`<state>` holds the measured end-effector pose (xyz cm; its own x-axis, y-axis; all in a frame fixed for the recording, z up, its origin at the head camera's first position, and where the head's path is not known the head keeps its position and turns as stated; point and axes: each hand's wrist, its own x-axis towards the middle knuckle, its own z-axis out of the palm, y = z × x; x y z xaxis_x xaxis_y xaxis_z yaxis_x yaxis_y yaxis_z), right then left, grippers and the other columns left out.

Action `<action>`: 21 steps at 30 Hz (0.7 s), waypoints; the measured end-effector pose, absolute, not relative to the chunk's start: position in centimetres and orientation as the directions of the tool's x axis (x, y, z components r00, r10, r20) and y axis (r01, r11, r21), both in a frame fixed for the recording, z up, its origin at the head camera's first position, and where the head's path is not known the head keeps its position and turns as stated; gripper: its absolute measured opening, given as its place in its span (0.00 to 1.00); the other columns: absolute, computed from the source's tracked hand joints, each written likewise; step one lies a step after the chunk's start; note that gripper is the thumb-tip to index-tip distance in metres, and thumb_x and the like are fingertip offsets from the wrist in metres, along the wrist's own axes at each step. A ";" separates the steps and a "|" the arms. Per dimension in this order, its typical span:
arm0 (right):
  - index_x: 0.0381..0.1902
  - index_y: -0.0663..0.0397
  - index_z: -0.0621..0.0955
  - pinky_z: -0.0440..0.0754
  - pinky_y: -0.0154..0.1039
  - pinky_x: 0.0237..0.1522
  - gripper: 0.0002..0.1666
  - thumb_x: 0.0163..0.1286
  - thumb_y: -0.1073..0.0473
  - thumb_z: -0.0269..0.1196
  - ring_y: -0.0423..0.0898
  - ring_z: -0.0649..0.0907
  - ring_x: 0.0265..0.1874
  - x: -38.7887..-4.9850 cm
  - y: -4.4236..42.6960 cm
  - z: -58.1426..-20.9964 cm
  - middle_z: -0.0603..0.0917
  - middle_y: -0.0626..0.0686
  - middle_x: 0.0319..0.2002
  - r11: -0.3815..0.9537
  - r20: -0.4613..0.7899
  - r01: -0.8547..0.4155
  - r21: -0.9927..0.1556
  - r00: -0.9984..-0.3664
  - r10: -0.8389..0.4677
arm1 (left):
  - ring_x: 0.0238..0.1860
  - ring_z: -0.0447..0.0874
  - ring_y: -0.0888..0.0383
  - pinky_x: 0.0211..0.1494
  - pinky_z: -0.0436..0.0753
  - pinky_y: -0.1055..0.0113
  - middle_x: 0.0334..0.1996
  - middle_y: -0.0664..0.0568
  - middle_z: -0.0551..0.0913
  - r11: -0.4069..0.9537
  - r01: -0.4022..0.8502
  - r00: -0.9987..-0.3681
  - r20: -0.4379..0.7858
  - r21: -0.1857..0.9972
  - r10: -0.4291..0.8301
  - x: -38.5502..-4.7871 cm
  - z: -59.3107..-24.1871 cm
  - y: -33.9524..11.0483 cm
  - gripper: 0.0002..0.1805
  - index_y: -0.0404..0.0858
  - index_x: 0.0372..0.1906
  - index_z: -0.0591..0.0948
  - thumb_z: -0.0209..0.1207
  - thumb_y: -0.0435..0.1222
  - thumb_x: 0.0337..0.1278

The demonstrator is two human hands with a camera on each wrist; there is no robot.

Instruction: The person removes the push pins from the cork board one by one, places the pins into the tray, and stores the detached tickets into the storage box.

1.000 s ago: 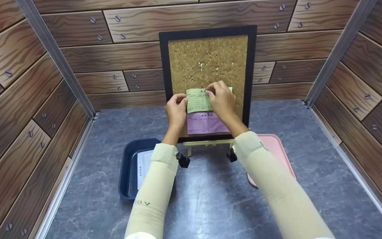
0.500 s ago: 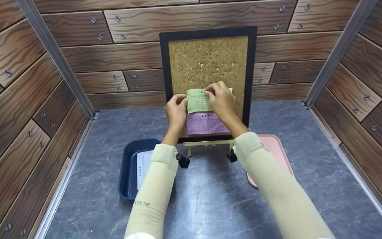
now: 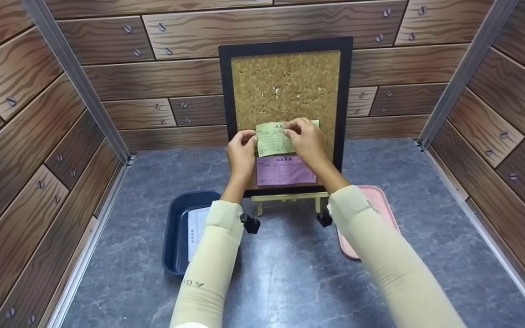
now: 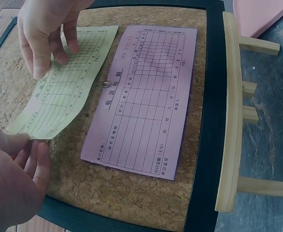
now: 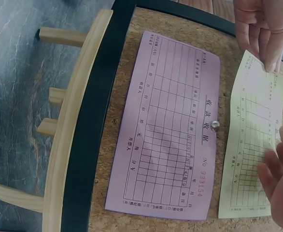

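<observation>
A green receipt slip (image 3: pixel 271 141) lies against the framed corkboard (image 3: pixel 285 77), bowed away from it in the left wrist view. My left hand (image 3: pixel 242 155) pinches the slip's left edge between thumb and fingers. At the slip's upper middle is my right hand (image 3: pixel 310 141), its fingers bent and its thumb and index finger close together; whether anything is between them is hidden. Directly below, a purple receipt slip (image 3: pixel 285 171) is fixed by a round-headed pushpin (image 5: pixel 215 126) at its top middle.
The board stands on a pale wooden easel (image 4: pixel 232 111). To the left, a dark blue tray (image 3: pixel 171 237) holds white printed slips (image 3: pixel 196 232). A pink tray (image 3: pixel 376 200) sits to the right, partly under my right sleeve. Wood-patterned walls enclose the workspace.
My right hand has shifted slightly down and to the right across the green slip, uncovering more of its printed heading. The left hand keeps its hold at the edge.
</observation>
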<state>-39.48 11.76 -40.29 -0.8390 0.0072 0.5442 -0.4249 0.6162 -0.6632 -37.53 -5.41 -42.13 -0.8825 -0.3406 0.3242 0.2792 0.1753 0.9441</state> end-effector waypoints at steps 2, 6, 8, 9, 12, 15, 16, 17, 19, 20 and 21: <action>0.38 0.56 0.86 0.80 0.38 0.40 0.07 0.66 0.58 0.70 0.47 0.83 0.35 -39.2 12.0 -40.4 0.87 0.54 0.37 0.549 0.534 -0.446 -0.707 -0.845 0.000 | 0.38 0.81 0.58 0.42 0.78 0.71 0.38 0.43 0.87 0.166 0.283 -0.884 0.324 0.945 -0.336 -37.4 -42.1 -5.5 0.06 0.32 0.42 0.86 0.62 0.28 0.62; 0.37 0.62 0.85 0.79 0.29 0.32 0.06 0.66 0.64 0.69 0.44 0.83 0.29 -38.6 12.3 -40.5 0.87 0.58 0.33 0.406 0.524 -0.480 -0.778 -0.852 -0.003 | 0.38 0.81 0.58 0.42 0.78 0.71 0.38 0.43 0.87 0.149 0.282 -0.890 0.317 0.948 -0.328 -37.0 -42.2 -5.8 0.06 0.32 0.42 0.86 0.62 0.29 0.63; 0.39 0.65 0.85 0.80 0.28 0.31 0.06 0.66 0.66 0.68 0.42 0.83 0.28 -38.4 12.4 -40.5 0.87 0.60 0.32 0.349 0.529 -0.495 -0.795 -0.849 0.001 | 0.38 0.80 0.58 0.43 0.78 0.71 0.39 0.44 0.87 0.138 0.280 -0.893 0.311 0.950 -0.325 -36.8 -42.2 -6.0 0.06 0.33 0.43 0.86 0.62 0.29 0.64; 0.40 0.66 0.85 0.80 0.28 0.31 0.07 0.66 0.67 0.68 0.42 0.82 0.28 -38.3 12.5 -40.5 0.87 0.61 0.33 0.320 0.529 -0.500 -0.805 -0.849 0.004 | 0.38 0.80 0.59 0.43 0.78 0.71 0.39 0.44 0.87 0.129 0.282 -0.894 0.309 0.951 -0.324 -36.7 -42.2 -6.1 0.07 0.33 0.43 0.86 0.62 0.29 0.64; 0.44 0.71 0.85 0.83 0.31 0.33 0.09 0.67 0.70 0.66 0.44 0.82 0.29 -37.5 12.6 -40.0 0.86 0.66 0.34 0.257 0.525 -0.504 -0.824 -0.851 0.013 | 0.37 0.80 0.60 0.41 0.78 0.73 0.38 0.44 0.86 0.105 0.296 -0.891 0.314 0.950 -0.327 -36.3 -42.3 -6.3 0.07 0.32 0.43 0.86 0.62 0.29 0.63; 0.45 0.75 0.84 0.83 0.33 0.33 0.10 0.67 0.73 0.64 0.53 0.82 0.32 -35.7 12.7 -39.0 0.85 0.71 0.36 0.225 0.513 -0.496 -0.839 -0.858 0.020 | 0.34 0.79 0.62 0.39 0.79 0.74 0.35 0.44 0.85 0.047 0.319 -0.889 0.316 0.947 -0.330 -35.8 -42.4 -6.5 0.07 0.30 0.43 0.85 0.62 0.27 0.62; 0.45 0.76 0.83 0.83 0.31 0.33 0.10 0.67 0.73 0.64 0.56 0.82 0.32 -35.1 12.8 -38.7 0.85 0.72 0.36 0.224 0.511 -0.494 -0.840 -0.859 0.022 | 0.34 0.79 0.62 0.39 0.79 0.74 0.35 0.45 0.85 0.024 0.324 -0.890 0.313 0.946 -0.332 -35.6 -42.5 -6.6 0.07 0.30 0.43 0.85 0.62 0.27 0.62; 0.45 0.77 0.83 0.81 0.29 0.32 0.11 0.67 0.74 0.63 0.57 0.82 0.32 -34.5 12.9 -38.4 0.84 0.73 0.36 0.231 0.513 -0.494 -0.838 -0.858 0.027 | 0.33 0.79 0.63 0.39 0.80 0.73 0.34 0.46 0.85 0.003 0.328 -0.891 0.310 0.945 -0.332 -35.4 -42.5 -6.7 0.07 0.29 0.43 0.85 0.61 0.26 0.62; 0.45 0.78 0.83 0.81 0.28 0.32 0.11 0.67 0.75 0.63 0.55 0.82 0.32 -33.7 13.3 -38.2 0.84 0.74 0.37 0.229 0.514 -0.494 -0.839 -0.857 0.032 | 0.33 0.79 0.63 0.39 0.81 0.72 0.33 0.48 0.84 -0.036 0.332 -0.893 0.302 0.942 -0.333 -35.0 -42.7 -6.9 0.07 0.29 0.42 0.85 0.62 0.26 0.62; 0.45 0.79 0.82 0.81 0.28 0.32 0.11 0.67 0.75 0.63 0.50 0.82 0.30 -33.4 13.6 -38.3 0.84 0.75 0.37 0.228 0.515 -0.495 -0.838 -0.857 0.032 | 0.33 0.79 0.62 0.39 0.82 0.71 0.32 0.48 0.84 -0.052 0.333 -0.895 0.298 0.941 -0.332 -34.7 -42.8 -7.0 0.07 0.28 0.42 0.84 0.62 0.26 0.62; 0.45 0.79 0.82 0.81 0.27 0.32 0.11 0.66 0.75 0.63 0.47 0.82 0.29 -33.2 13.8 -38.5 0.84 0.75 0.36 0.220 0.515 -0.497 -0.840 -0.856 0.035 | 0.33 0.79 0.62 0.39 0.82 0.70 0.32 0.48 0.84 -0.060 0.333 -0.895 0.296 0.941 -0.335 -34.5 -42.8 -7.2 0.07 0.28 0.42 0.84 0.62 0.26 0.61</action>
